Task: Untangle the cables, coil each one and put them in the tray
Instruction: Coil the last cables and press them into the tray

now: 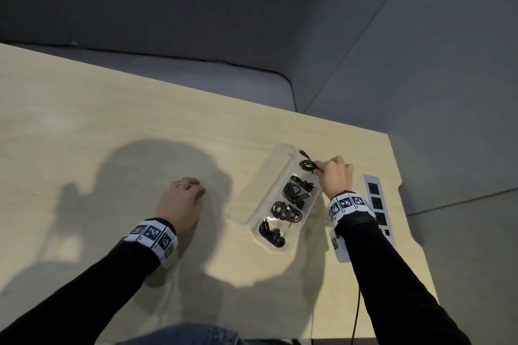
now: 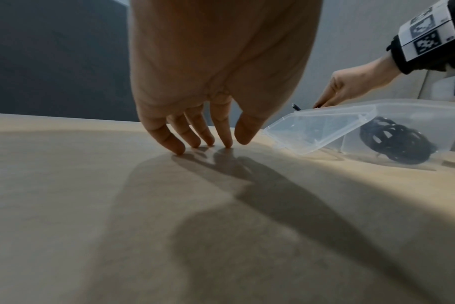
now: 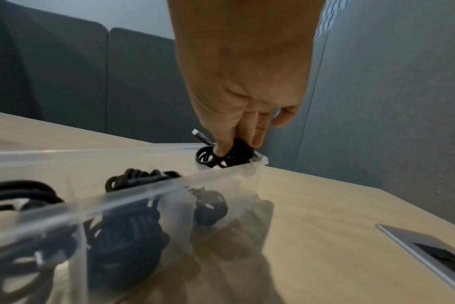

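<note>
A clear plastic tray (image 1: pixel 306 214) with its lid (image 1: pixel 262 180) folded open lies on the wooden table, right of centre. Several of its compartments each hold a coiled black cable (image 1: pixel 286 211). My right hand (image 1: pixel 335 175) pinches another coiled black cable (image 1: pixel 308 166) and holds it in the far end compartment; its plug (image 3: pixel 198 133) sticks up over the rim. In the right wrist view the thumb and fingers (image 3: pixel 222 147) clamp that coil (image 3: pixel 235 157) just inside the tray wall (image 3: pixel 257 164). My left hand (image 1: pixel 183 200) rests on the table left of the tray, fingertips (image 2: pixel 178 147) touching the wood, holding nothing.
A white power strip (image 1: pixel 378 207) is set into the table just right of the tray, under my right wrist. The table's far edge (image 1: pixel 196 89) borders a grey sofa. A thin black cord (image 1: pixel 356 314) hangs at the near table edge.
</note>
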Available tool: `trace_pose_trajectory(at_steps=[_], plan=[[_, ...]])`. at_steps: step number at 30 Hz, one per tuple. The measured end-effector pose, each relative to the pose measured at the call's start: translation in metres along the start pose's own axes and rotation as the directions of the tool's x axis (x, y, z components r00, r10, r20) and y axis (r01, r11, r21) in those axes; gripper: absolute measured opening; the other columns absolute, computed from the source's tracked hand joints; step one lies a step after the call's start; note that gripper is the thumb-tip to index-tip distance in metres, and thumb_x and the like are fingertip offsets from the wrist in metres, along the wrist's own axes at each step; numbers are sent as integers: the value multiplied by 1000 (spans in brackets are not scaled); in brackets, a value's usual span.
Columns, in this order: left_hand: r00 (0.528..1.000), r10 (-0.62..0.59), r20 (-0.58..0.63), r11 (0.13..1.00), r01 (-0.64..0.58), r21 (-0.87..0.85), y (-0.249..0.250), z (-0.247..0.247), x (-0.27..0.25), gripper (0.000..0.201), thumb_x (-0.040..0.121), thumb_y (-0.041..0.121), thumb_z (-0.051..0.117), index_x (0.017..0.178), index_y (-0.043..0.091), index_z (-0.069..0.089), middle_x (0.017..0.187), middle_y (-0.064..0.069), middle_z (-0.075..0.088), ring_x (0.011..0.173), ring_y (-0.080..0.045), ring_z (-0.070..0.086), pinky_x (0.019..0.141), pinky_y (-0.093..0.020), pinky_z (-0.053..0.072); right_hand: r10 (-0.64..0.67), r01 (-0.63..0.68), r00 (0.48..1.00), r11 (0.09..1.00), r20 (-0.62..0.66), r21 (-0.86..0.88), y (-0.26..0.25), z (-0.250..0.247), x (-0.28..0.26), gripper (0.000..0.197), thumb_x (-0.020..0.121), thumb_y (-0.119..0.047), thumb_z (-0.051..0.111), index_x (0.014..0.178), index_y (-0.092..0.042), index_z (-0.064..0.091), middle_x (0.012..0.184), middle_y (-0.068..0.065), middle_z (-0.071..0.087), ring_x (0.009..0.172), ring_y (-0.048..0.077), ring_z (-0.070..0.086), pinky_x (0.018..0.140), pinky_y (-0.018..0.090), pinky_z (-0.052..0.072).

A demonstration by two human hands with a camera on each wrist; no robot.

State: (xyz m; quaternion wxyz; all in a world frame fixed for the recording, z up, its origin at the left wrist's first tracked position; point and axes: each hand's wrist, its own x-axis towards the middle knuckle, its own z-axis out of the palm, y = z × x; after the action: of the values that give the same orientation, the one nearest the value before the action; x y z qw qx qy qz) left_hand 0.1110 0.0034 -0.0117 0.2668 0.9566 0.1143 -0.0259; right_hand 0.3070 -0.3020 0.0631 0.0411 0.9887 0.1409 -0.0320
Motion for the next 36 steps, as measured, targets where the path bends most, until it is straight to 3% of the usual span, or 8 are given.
trace_pose_trajectory(at_steps=[6, 12, 19, 25, 28, 31, 33, 36], plan=[[1000, -20, -9, 1000, 19, -19, 4, 1, -1, 25, 81, 12, 64, 106, 11, 69, 120, -10, 59, 104, -38, 53, 81, -44, 50, -37, 47, 979, 998, 199, -46, -3, -7, 17, 27, 97, -15, 45, 115, -20, 66, 102, 12, 67, 104, 31, 53, 81, 35, 41], [999, -49, 3, 998, 49, -26, 3, 0, -1, 28, 81, 13, 63, 109, 13, 68, 124, -7, 57, 107, -35, 51, 82, -43, 50, 4, -36, 920, 997, 391, 74, -12, -1, 19, 24, 94, -8, 47, 109, -2, 65, 104, 19, 65, 99, 34, 60, 80, 31, 44], [1000, -23, 2, 999, 23, -36, -1, 4, 0, 32, 76, 11, 67, 107, 13, 68, 122, -8, 58, 105, -36, 51, 80, -44, 51, 38, -110, 894, 985, 446, 135, -16, 2, 17, 27, 97, -8, 44, 113, 2, 62, 112, 21, 62, 106, 33, 59, 80, 28, 41], [1000, -28, 4, 999, 28, -46, -1, 3, -1, 33, 74, 10, 66, 107, 13, 68, 122, -8, 57, 106, -35, 51, 81, -43, 51, 79, -152, 937, 969, 339, 194, -16, 6, 12, 19, 89, -5, 54, 95, 6, 68, 87, 18, 60, 82, 32, 58, 80, 33, 49], [1000, -28, 1, 998, 28, -58, 3, 4, -4, 32, 75, 10, 65, 107, 12, 68, 123, -9, 56, 107, -35, 50, 83, -42, 50, 104, -171, 960, 952, 260, 252, -12, 7, 9, 16, 82, -2, 57, 86, 0, 72, 87, 19, 67, 87, 34, 63, 75, 31, 50], [999, -24, 34, 997, 27, -74, 8, 4, -9, 30, 79, 11, 63, 109, 11, 67, 125, -9, 54, 109, -34, 49, 87, -41, 48, 42, -121, 950, 963, 310, 240, -13, 3, 3, 21, 87, -8, 56, 70, -4, 67, 74, 15, 61, 75, 31, 61, 65, 29, 44], [994, -30, 102, 996, 38, -80, 14, 3, -13, 27, 85, 15, 57, 111, 13, 66, 124, -6, 53, 111, -29, 47, 90, -39, 46, 14, -67, 978, 966, 206, 250, -10, -2, -2, 28, 91, -18, 56, 71, -2, 66, 80, 14, 64, 75, 30, 62, 66, 33, 50], [965, -99, 241, 989, 122, -83, 28, -2, -20, 20, 93, 22, 47, 103, 16, 63, 110, -3, 56, 102, -23, 54, 85, -32, 45, 31, -11, 997, 958, -65, 287, 3, -5, -11, 21, 92, -12, 54, 100, -2, 70, 110, 16, 63, 100, 31, 60, 84, 41, 51]])
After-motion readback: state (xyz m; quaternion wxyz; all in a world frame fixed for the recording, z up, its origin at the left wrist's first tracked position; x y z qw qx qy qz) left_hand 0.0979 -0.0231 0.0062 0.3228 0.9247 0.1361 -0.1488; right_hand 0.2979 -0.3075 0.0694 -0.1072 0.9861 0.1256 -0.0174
